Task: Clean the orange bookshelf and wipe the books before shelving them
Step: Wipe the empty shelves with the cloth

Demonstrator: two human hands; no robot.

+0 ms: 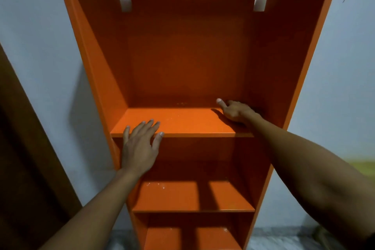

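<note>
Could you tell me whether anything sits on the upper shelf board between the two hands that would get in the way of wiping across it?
Nothing visible does. The upper shelf board lies bare between the left hand, at its front edge, and the right hand, near the back right corner; only small pale specks mark the surface.

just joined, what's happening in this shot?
A person stands at an empty orange bookshelf with both bare hands on the upper shelf board. The left hand lies flat over the board's front edge. The right hand reaches to the back right corner, one finger extended; whether it holds a cloth cannot be told. No books are in view. Pale specks dot the upper board and the lower shelf.
</note>
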